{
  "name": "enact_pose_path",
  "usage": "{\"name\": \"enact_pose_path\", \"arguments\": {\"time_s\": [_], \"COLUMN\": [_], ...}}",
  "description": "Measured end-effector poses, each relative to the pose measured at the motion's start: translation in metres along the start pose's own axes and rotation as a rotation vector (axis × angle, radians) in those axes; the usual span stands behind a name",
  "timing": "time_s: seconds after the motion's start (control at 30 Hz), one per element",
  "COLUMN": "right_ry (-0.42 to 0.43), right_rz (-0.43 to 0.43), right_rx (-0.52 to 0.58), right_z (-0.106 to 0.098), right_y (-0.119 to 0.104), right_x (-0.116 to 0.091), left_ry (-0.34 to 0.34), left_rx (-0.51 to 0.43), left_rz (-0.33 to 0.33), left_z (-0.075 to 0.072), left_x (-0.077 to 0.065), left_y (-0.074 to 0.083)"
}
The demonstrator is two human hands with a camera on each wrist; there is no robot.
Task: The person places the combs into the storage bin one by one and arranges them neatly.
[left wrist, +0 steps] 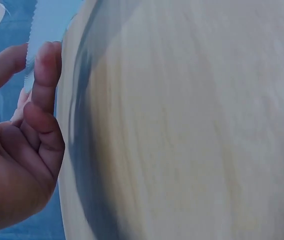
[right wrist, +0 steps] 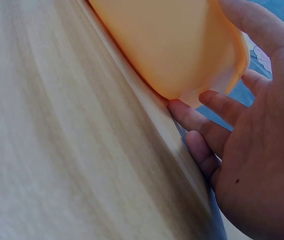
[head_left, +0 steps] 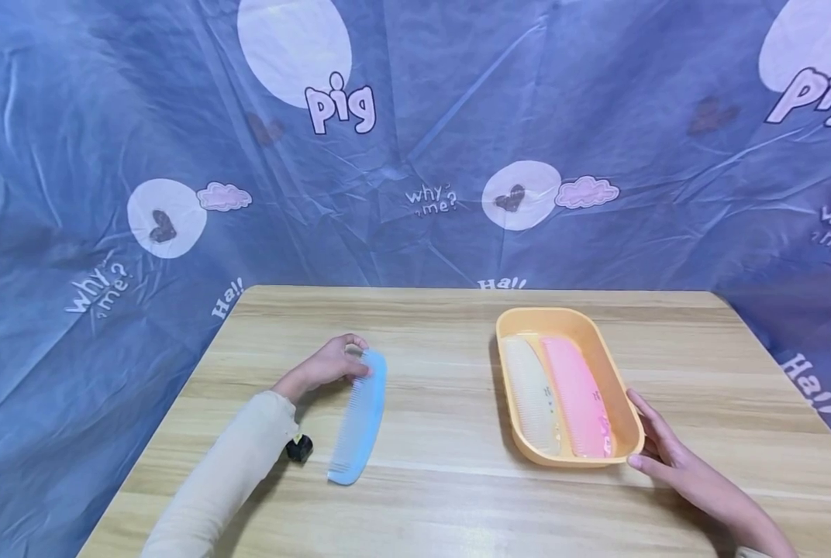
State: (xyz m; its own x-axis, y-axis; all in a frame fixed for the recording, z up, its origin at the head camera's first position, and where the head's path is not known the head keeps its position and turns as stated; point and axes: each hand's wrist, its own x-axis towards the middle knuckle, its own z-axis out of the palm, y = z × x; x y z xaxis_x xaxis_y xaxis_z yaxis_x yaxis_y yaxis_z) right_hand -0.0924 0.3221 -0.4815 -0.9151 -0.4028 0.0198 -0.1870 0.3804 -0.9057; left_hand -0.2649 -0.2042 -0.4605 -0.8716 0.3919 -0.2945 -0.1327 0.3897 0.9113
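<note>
A light-blue comb (head_left: 370, 418) stands out over the left part of the table, teeth toward the left. My left hand (head_left: 333, 361) pinches its far end between thumb and fingers; the left wrist view shows its toothed edge between the fingertips of this hand (left wrist: 27, 145). On the right is a shallow orange tray (head_left: 513, 434) with rounded corners. Inside it, side by side, lie a whitish comb (head_left: 532, 395) and a pink comb (head_left: 576, 397). My right hand (head_left: 677, 457) holds the tray's near right corner, thumb and fingers spread around the outer wall (right wrist: 182, 45).
A small black object (head_left: 299, 449) shows beside the left sleeve (head_left: 227, 465). The wood-grain table (head_left: 443, 496) ends at a blue printed cloth (head_left: 415, 155) hanging behind and at both sides.
</note>
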Motion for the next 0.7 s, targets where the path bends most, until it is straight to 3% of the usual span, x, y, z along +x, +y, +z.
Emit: {"name": "enact_pose_path", "arguments": {"time_s": [0.7], "right_ry": [-0.010], "right_rz": [-0.012], "right_rx": [0.018], "right_z": [-0.002], "right_y": [-0.002], "right_x": [-0.001], "left_ry": [0.063], "left_rx": [-0.042], "left_rz": [0.051], "left_z": [-0.008], "left_x": [-0.004], "left_y": [0.039]}}
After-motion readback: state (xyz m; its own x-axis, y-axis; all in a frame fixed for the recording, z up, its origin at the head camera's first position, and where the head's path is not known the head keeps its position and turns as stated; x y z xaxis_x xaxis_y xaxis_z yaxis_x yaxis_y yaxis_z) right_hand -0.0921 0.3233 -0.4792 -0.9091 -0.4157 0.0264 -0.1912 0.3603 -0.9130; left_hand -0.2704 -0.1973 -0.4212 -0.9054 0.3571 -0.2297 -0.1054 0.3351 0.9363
